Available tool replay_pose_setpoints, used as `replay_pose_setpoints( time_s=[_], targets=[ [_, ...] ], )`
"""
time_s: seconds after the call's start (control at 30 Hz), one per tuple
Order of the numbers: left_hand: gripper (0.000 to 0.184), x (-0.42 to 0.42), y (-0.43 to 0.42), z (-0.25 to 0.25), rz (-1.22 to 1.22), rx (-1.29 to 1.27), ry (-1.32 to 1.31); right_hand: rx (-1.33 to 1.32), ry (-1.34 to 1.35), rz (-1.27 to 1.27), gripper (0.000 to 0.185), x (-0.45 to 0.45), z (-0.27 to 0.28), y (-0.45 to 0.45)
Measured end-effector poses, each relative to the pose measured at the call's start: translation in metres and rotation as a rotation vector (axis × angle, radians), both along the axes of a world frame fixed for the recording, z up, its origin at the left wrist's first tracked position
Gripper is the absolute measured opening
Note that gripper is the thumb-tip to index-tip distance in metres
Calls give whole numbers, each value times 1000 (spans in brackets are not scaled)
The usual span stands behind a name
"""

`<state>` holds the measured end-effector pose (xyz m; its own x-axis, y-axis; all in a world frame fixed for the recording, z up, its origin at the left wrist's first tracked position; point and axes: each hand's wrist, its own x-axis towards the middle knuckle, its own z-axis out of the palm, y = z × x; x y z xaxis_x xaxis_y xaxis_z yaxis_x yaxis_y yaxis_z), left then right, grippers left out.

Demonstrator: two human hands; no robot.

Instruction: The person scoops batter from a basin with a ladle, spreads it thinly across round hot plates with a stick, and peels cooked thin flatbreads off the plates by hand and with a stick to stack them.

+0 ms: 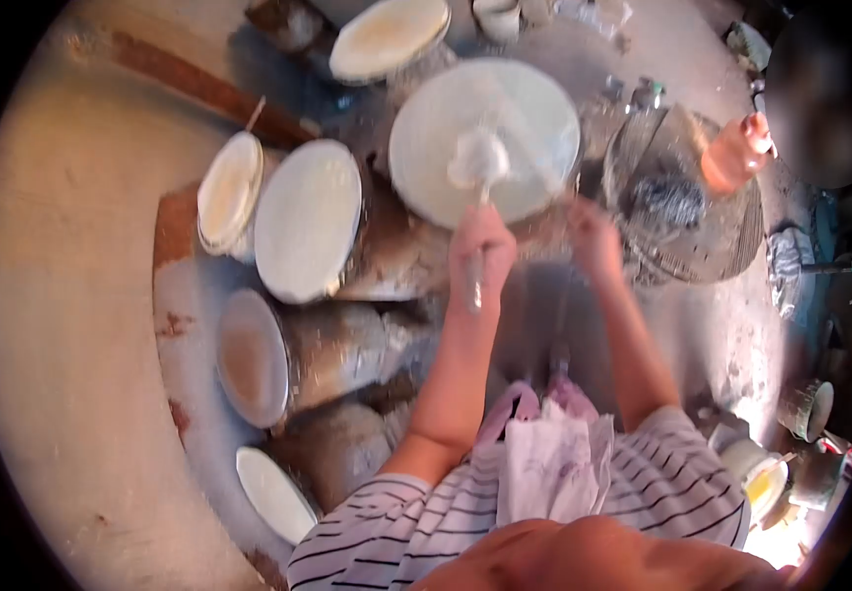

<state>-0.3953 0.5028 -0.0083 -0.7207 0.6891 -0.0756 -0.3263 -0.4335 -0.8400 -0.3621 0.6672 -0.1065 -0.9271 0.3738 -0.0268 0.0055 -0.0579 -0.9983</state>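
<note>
The left hand (482,244) is gripping the handle of a ladle (478,161) in a closed fist, and the ladle's white bowl is lying over the middle of the large round pan (426,148); whether it is touching the surface, I cannot tell. The right hand (594,238) is hanging just beside the near right edge of the pan with its fingers drawn together, and it is too blurred to tell whether it is holding anything. To the left of the pan, a large white disc (308,222) is sitting tilted, with a smaller yellowish disc (229,195) just beyond it. Nearer the person than the pan, and to its left, a brown disc (253,357) and another white disc (276,495) are showing. Behind the pan, to the left, an oval cream disc (390,37) is resting. To the right of the pan, a dark bundle (667,200) and an orange bottle (734,158) are resting on a round board (717,241).
</note>
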Motion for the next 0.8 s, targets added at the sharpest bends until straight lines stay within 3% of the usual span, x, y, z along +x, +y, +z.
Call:
replay_pose_setpoints(
  time_s=[0.03, 0.07, 0.13, 0.2, 0.27, 0.33, 0.43, 0.5, 0.53, 0.57, 0.6, 0.63, 0.67, 0.73, 0.77, 0.8],
  targets=[
    [30, 20, -9, 15, 25, -8, 22, 284, -182, 1, 31, 0, -4, 22],
    [29, 27, -19, 30, 47, -7, 75, 409, -119, 8, 29, 9, -24, 20],
    [30, 38, -54, 48, 74, -25, 217, 669, -143, 220, 29, 39, -1, -5],
    [33, 65, -95, 73, 192, -79, 262, 719, -262, 279, 30, 42, 17, -26],
    [33, 95, -148, 94, 309, -216, 323, 538, -161, 137, 33, 25, -44, -7],
    [35, 129, -215, 110, 367, -417, 397, 574, -99, 311, 36, 48, -55, -10],
    [34, 145, -318, 105, 427, -677, 492, 209, -289, 620, 39, 108, 8, -135],
    [32, 142, -374, 103, 493, -735, 361, 312, 17, 695, 38, 100, 17, -232],
    [31, 136, -399, 99, 486, -784, 311, 76, -206, 769, 31, 89, 41, -279],
    [31, 127, -430, 87, 477, -835, 273, 53, -199, 796, 25, 70, 29, -329],
    [30, 120, -458, 76, 465, -886, 246, -28, -272, 838, 31, 55, 18, -376],
    [28, 115, -475, 61, 484, -927, 230, -45, 131, 742, 38, 45, -5, -423],
    [26, 110, -490, 44, 502, -966, 212, -99, -4, 732, 45, 53, 31, -444],
    [19, 104, -512, 14, 453, -1261, 208, -188, 54, 799, 40, 43, 17, -483],
    [17, 105, -521, -3, 438, -1173, 226, -155, 49, 783, 37, 38, -11, -503],
    [15, 100, -531, -13, 422, -1085, 230, -151, -97, 762, 35, 44, 2, -506]
  ],
)
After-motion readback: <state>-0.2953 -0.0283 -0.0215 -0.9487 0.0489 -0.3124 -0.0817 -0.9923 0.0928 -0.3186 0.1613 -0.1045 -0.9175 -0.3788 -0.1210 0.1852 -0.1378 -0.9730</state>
